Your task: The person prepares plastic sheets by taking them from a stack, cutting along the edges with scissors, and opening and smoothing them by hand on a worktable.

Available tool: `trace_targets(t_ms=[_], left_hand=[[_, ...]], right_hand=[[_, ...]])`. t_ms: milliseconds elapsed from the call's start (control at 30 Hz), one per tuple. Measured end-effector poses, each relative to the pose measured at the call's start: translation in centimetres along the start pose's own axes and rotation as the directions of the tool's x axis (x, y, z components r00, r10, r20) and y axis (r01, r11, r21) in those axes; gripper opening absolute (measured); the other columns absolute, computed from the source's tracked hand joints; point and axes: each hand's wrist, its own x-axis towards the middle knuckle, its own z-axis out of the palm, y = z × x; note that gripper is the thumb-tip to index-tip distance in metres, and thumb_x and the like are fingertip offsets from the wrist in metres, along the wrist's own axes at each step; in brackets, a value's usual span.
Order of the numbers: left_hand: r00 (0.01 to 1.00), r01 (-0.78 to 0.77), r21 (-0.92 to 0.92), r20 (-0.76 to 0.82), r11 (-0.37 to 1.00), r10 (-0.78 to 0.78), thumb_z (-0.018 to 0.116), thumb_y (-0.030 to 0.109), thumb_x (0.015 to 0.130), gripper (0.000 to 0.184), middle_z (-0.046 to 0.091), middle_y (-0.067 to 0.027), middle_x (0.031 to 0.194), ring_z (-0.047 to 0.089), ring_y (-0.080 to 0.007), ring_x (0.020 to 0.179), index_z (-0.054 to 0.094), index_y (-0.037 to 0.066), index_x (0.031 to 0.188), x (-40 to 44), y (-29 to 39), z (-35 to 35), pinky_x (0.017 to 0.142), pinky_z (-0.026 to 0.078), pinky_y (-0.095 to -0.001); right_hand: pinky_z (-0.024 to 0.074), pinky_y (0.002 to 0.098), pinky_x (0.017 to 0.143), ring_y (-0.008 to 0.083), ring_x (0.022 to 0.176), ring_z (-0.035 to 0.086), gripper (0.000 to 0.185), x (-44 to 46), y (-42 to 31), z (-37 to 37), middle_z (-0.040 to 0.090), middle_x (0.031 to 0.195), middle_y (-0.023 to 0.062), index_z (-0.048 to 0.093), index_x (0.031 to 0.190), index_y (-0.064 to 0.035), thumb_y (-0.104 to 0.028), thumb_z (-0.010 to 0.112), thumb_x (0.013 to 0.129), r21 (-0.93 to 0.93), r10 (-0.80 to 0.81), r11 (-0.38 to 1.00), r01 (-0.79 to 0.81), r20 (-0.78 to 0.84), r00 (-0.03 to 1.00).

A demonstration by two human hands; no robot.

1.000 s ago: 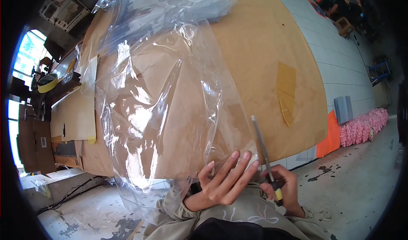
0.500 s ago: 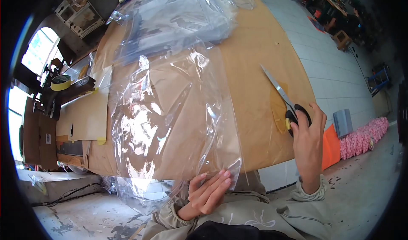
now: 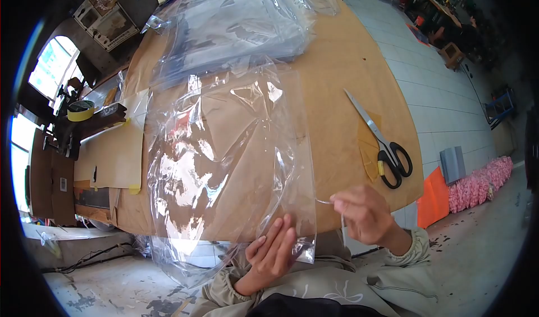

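- Plastic sheet (image 3: 224, 154) could slip if my left hand (image 3: 272, 260) eased; its grip I couldn't tell.
- Tugging could snap the strip (image 3: 324, 202) my right hand (image 3: 365, 215) pinched.

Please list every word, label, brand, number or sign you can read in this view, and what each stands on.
No text can be read.
White label on the cardboard box: too small to read.
White looped marks on the sweatshirt: cannot tell whether they are lettering.
Scissors and clear plastic: no legible print.
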Motion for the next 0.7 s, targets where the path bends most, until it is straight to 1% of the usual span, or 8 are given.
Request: trace_targets(t_ms=[67, 167, 267, 333, 433, 533, 633, 700], left_hand=[[0.996, -0.087, 0.100, -0.001, 0.991, 0.088, 0.061, 0.007, 0.086, 0.022, 0.071, -0.0072, 0.099, 0.063, -0.0161, 0.106, 0.063, 0.007, 0.108, 1.3, 0.0, -0.1, 0.101, 0.027, -0.0268], [0.991, -0.120, 0.127, -0.038, 0.985, 0.126, 0.061, 0.011, 0.086, 0.020, 0.071, -0.0050, 0.102, 0.064, -0.0146, 0.103, 0.066, 0.008, 0.105, 0.5, -0.4, 0.7, 0.100, 0.027, -0.0262], [0.991, -0.128, 0.136, -0.029, 0.982, 0.133, 0.062, 0.012, 0.086, 0.022, 0.071, -0.0044, 0.101, 0.064, -0.0145, 0.103, 0.065, 0.008, 0.107, 0.5, -0.5, 0.7, 0.099, 0.027, -0.0261], [0.993, -0.115, 0.114, -0.006, 0.987, 0.117, 0.064, 0.011, 0.084, 0.024, 0.071, -0.0044, 0.101, 0.064, -0.0140, 0.103, 0.065, 0.008, 0.108, 0.7, -0.4, 0.4, 0.099, 0.027, -0.0254], [0.995, -0.103, 0.100, -0.003, 0.990, 0.103, 0.066, 0.010, 0.083, 0.026, 0.071, -0.0044, 0.103, 0.063, -0.0135, 0.104, 0.065, 0.008, 0.109, 0.9, -0.3, 0.3, 0.098, 0.027, -0.0248], [0.994, -0.111, 0.091, 0.001, 0.990, 0.112, 0.066, 0.010, 0.083, 0.025, 0.070, -0.0046, 0.105, 0.063, -0.0132, 0.104, 0.065, 0.008, 0.109, 0.9, -0.3, 0.2, 0.097, 0.026, -0.0244], [0.993, -0.121, 0.089, 0.014, 0.989, 0.121, 0.066, 0.010, 0.083, 0.025, 0.070, -0.0046, 0.105, 0.064, -0.0131, 0.103, 0.066, 0.009, 0.108, 0.8, -0.6, 0.0, 0.097, 0.026, -0.0240], [0.992, -0.124, 0.088, 0.015, 0.988, 0.123, 0.067, 0.011, 0.082, 0.025, 0.070, -0.0045, 0.105, 0.064, -0.0130, 0.103, 0.066, 0.009, 0.107, 0.8, -0.6, 0.0, 0.096, 0.027, -0.0238]], right_hand=[[0.0489, 0.0346, 0.060, 0.0294, 0.071, 0.061, 0.019, 0.6, 0.3, -0.1, 0.061, 0.088, 0.0151, 0.055, 0.096, 0.0054, 0.009, 0.056, 0.077, -0.038, 0.090, 0.995, -0.090, -0.016, 0.996], [0.0468, 0.0370, 0.060, 0.0324, 0.070, 0.058, 0.017, 2.2, 1.2, 0.5, 0.058, 0.083, 0.0157, 0.054, 0.092, 0.0041, 0.011, 0.055, 0.077, -0.117, 0.172, 0.977, -0.175, -0.038, 0.984], [0.0454, 0.0394, 0.062, 0.0356, 0.070, 0.056, 0.011, 4.8, 4.1, 0.2, 0.055, 0.079, 0.0167, 0.050, 0.086, 0.0010, 0.009, 0.054, 0.080, -0.164, 0.272, 0.943, -0.288, -0.113, 0.956], [0.0453, 0.0412, 0.062, 0.0381, 0.073, 0.057, 0.012, 6.5, 6.8, -0.2, 0.055, 0.078, 0.0179, 0.045, 0.083, 0.0004, 0.008, 0.054, 0.081, -0.192, 0.327, 0.916, -0.353, -0.152, 0.933], [0.0451, 0.0435, 0.063, 0.0393, 0.075, 0.057, 0.010, 8.6, 9.0, -0.7, 0.056, 0.078, 0.0189, 0.044, 0.083, 0.0000, 0.004, 0.053, 0.084, -0.246, 0.301, 0.906, -0.344, -0.198, 0.933], [0.0450, 0.0451, 0.064, 0.0399, 0.076, 0.058, 0.008, 10.0, 11.9, -2.1, 0.057, 0.078, 0.0191, 0.045, 0.086, -0.0008, -0.003, 0.053, 0.087, -0.313, 0.309, 0.865, -0.394, -0.286, 0.907], [0.0455, 0.0459, 0.065, 0.0391, 0.077, 0.059, 0.008, 10.7, 15.5, -5.1, 0.059, 0.080, 0.0189, 0.048, 0.086, -0.0016, -0.007, 0.053, 0.089, -0.478, 0.205, 0.782, -0.400, -0.409, 0.889], [0.0463, 0.0460, 0.066, 0.0386, 0.077, 0.061, 0.005, 10.4, 19.4, -8.5, 0.060, 0.081, 0.0187, 0.051, 0.086, -0.0017, -0.006, 0.053, 0.088, -0.499, 0.217, 0.724, -0.476, -0.491, 0.844]])
